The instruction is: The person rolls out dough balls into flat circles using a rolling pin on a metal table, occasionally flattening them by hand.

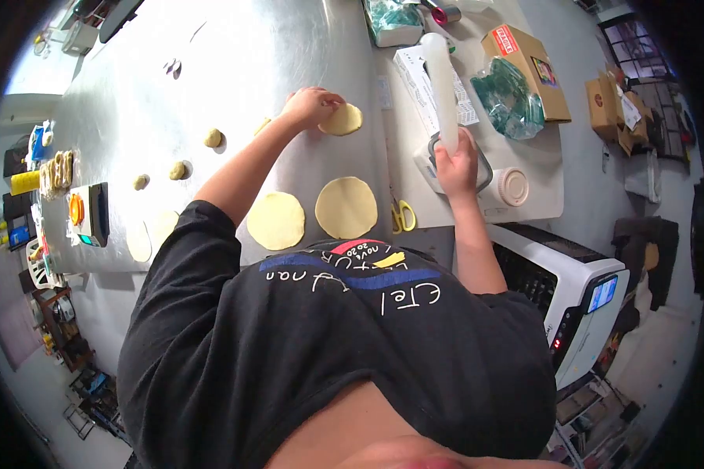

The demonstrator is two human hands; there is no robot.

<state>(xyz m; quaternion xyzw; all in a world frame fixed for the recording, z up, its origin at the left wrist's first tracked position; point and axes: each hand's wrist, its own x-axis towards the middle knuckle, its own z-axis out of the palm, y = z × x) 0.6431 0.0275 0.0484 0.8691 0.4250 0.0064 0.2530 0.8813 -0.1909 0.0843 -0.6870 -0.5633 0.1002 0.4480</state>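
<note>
On the metal table (211, 47), three dough balls (213, 137) sit at the left, near the left forearm. The left hand (313, 107) is at the left edge of a small dough disc (341, 119); its fingertips are partly hidden, so whether they pinch the disc cannot be told. Two larger flat rounds (346, 207) lie side by side near the shirt. Right of yellow-handled scissors (403, 216), the right hand (456, 162) has its fingers clamped around the near end of a pale rolling pin (441, 86). A round lid (512, 186) lies farther right.

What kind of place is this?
Probably a bakery or kitchen: there are flat dough rounds and little dough balls on a big, shiny metal table.
</note>
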